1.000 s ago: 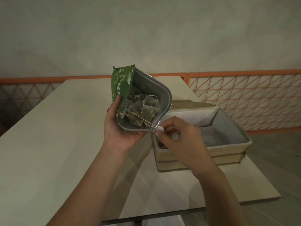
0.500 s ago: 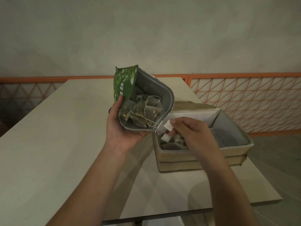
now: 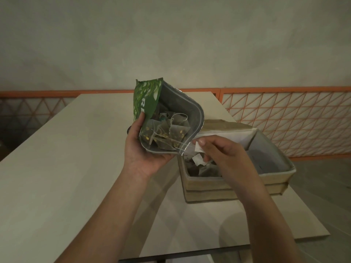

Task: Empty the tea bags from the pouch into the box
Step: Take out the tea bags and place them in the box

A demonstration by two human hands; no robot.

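Head view, left hand (image 3: 144, 149) gripping pouch (image 3: 152, 103), right hand (image 3: 224, 154) pinching tag (image 3: 198, 148) over box (image 3: 228, 186), orange railing (image 3: 284, 120) behind.

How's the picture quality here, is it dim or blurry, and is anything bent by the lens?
Head view: dim, warm light, with no glare. The pouch and tea bags read fairly sharp, and the right hand looks slightly soft. The wide lens bows the orange railing and the table edges. A soft arm shadow falls on the table near the box.
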